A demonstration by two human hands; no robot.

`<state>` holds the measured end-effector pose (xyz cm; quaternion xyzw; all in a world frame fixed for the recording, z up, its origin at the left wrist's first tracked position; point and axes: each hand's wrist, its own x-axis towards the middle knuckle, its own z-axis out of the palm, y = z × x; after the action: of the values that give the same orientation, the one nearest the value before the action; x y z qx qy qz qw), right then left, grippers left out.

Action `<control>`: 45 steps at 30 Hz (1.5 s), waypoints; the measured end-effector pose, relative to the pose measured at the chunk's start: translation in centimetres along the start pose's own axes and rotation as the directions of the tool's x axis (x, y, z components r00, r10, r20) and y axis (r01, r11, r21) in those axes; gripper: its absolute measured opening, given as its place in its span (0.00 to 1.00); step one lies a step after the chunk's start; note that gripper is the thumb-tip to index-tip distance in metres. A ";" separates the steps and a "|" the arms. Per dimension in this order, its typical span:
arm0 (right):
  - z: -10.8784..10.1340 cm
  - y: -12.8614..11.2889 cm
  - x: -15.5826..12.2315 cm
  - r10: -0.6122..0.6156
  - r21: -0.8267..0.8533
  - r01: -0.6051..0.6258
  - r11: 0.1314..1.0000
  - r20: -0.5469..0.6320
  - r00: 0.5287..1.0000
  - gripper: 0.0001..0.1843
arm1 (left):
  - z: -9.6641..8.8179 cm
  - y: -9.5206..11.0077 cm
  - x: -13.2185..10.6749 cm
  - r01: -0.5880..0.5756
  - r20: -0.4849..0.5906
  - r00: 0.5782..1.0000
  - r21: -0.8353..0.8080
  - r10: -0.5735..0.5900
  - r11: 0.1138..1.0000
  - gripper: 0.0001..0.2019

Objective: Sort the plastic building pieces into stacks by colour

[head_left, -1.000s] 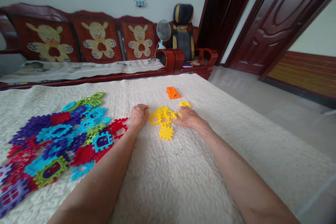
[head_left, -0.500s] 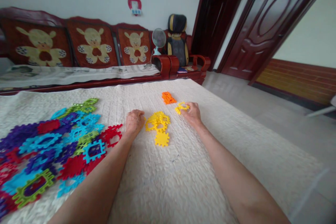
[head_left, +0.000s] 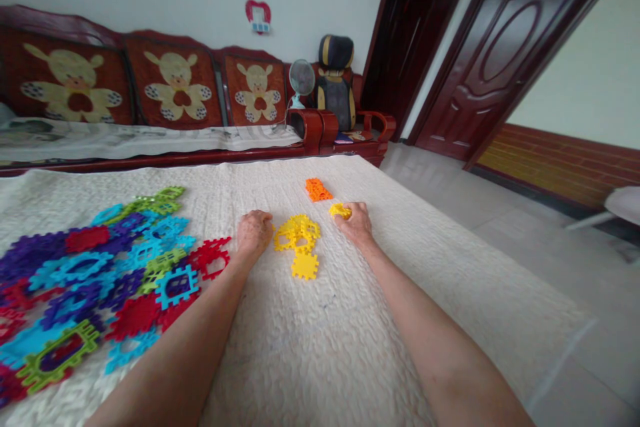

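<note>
My left hand (head_left: 253, 232) rests in a loose fist on the white quilt (head_left: 320, 333), touching the left side of a small heap of yellow puzzle tiles (head_left: 297, 239). My right hand (head_left: 355, 221) lies to the right of that heap, fingers closed on a stack of yellow tiles (head_left: 340, 211). A small stack of orange tiles (head_left: 317, 189) sits just beyond. One yellow tile (head_left: 305, 265) lies flat at the near side of the heap.
A wide spread of purple, blue, red and green tiles (head_left: 100, 273) covers the quilt's left side. A dark wooden sofa (head_left: 150, 113) with bear cushions runs along the back, with a small fan (head_left: 301, 79). Bare floor and dark wooden doors (head_left: 505, 53) lie to the right.
My right hand left the yellow heap, moved right and away, and now holds yellow tiles by the small separate stack. My left hand stayed put. The camera tilted slightly.
</note>
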<state>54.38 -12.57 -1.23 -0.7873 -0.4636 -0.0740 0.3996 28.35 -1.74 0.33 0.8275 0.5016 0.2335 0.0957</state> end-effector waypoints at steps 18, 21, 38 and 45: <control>-0.8 -1.3 -2.4 -0.235 0.200 0.257 0.946 -0.126 0.964 0.13 | 0.1 -0.1 0.1 0.040 0.003 0.999 -0.027 -0.040 0.999 0.20; -1.6 -3.3 -5.4 -0.267 0.251 0.266 0.931 -0.028 0.963 0.14 | -0.2 0.0 -0.2 0.061 -0.004 0.998 -0.068 -0.062 0.996 0.20; -3.0 -7.8 -12.4 -0.330 0.167 0.295 0.941 0.254 0.909 0.27 | -0.8 -1.1 -4.1 0.012 -0.024 1.000 -0.096 -0.015 0.995 0.23; -3.2 -8.0 -12.3 -0.345 0.123 0.323 0.938 0.272 0.898 0.26 | -0.5 -1.5 -4.2 -0.013 -0.036 0.999 -0.102 0.009 0.995 0.22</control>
<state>42.01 -21.00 -0.58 -0.6828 -0.6476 -0.0080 0.3381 25.32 -4.70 -0.98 0.8200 0.4860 0.2739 0.1278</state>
